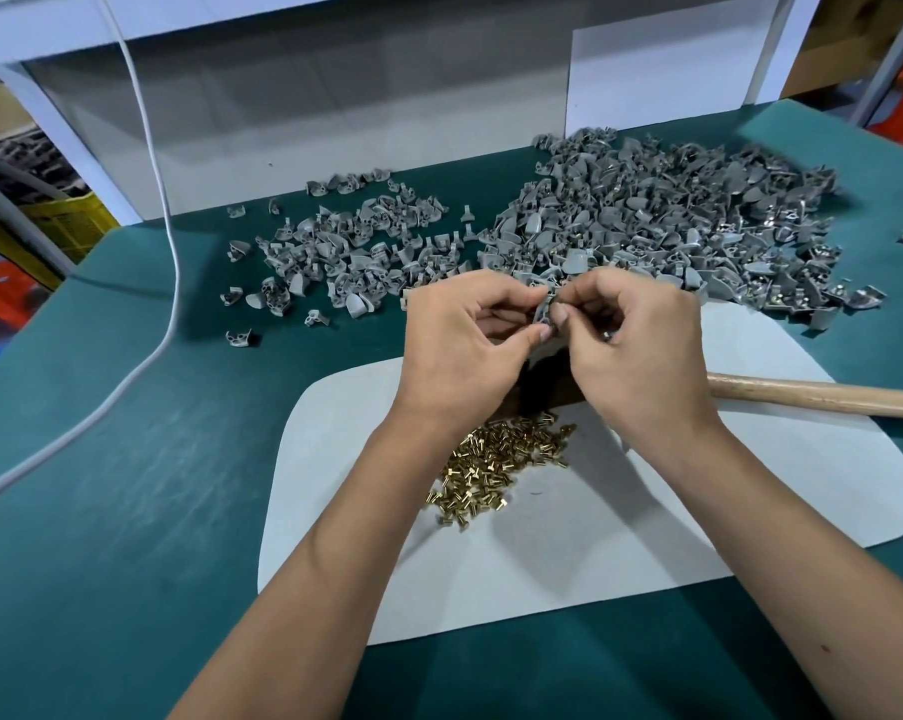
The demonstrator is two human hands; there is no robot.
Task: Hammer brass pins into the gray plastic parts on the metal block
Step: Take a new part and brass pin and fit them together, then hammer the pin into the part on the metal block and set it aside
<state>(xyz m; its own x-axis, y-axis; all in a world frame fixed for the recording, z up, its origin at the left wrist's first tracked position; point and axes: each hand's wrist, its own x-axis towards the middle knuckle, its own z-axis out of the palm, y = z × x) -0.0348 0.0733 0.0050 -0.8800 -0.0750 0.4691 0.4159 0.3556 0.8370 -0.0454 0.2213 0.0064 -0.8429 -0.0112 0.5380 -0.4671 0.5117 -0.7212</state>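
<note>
A small gray moulded plastic part (542, 310) is held in the air between both hands, above the dark metal block (543, 389). The left hand (460, 345) pinches it; the right hand (641, 340) pinches against it, probably with a pin. It seems light and stiff, best gripped at the edges. Short brass pins (501, 467) lie heaped on the pale mat (699, 511).
</note>
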